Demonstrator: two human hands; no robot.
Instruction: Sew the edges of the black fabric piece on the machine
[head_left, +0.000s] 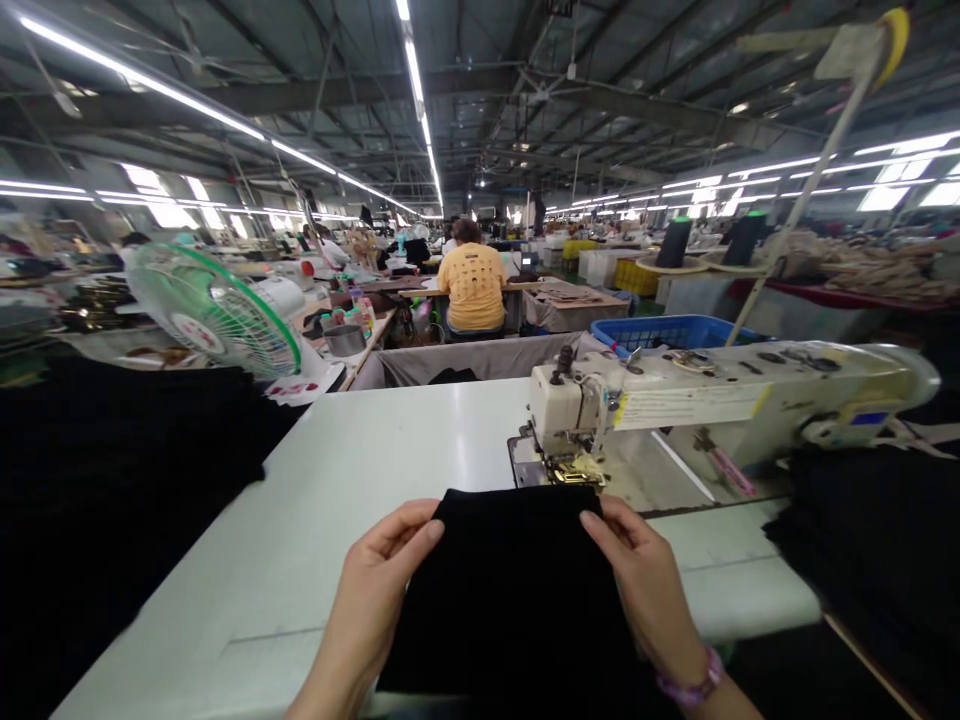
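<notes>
A piece of black fabric [517,590] hangs between my hands over the front of a pale sewing table [300,540]. My left hand [390,560] pinches its upper left corner between thumb and fingers. At the upper right corner, my right hand [637,560] grips it the same way, a purple band on that wrist. The cloth's top edge is stretched nearly straight. Just beyond that edge stands the needle end of a white sewing machine [570,420]; whether the cloth touches the machine I cannot tell.
Dark fabric [112,480] is heaped at the left, and more black cloth [877,560] lies at the right. A green-rimmed fan [217,310] stands at the back left. Behind the machine is a blue basket [675,330]. A person in a yellow shirt [472,285] sits ahead, back turned.
</notes>
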